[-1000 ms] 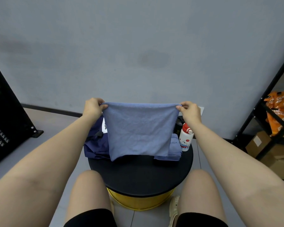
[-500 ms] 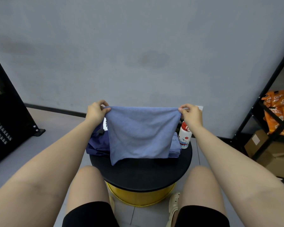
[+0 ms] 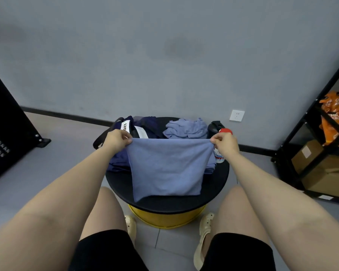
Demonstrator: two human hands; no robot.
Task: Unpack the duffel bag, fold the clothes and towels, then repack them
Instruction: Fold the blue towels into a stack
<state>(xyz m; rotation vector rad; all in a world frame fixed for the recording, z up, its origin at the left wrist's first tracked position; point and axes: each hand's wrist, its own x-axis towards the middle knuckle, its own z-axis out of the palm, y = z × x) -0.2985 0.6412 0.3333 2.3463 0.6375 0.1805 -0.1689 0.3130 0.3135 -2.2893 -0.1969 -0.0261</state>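
**Round table, stocked shelving frame a grey-walled room**

A round black table (image 3: 219, 184) on a yellow base (image 3: 164, 219) stands before a grey wall (image 3: 164, 55) fitted with a white socket (image 3: 236, 115). A red-capped white bottle (image 3: 222, 145) stands at the table's right edge. At right, black shelving (image 3: 294, 145) holds orange packets (image 3: 335, 122) above cardboard boxes (image 3: 325, 173). A black rack (image 3: 6, 137) stands at left on the grey tiled floor (image 3: 63, 145).

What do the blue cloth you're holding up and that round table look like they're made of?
Blue towel: looks like soft matte microfibre or terry; it hangs limp with fine creases between the left hand and right hand. Round table: matte black top, possibly painted wood or plastic; glossy yellow base, probably painted metal or plastic.
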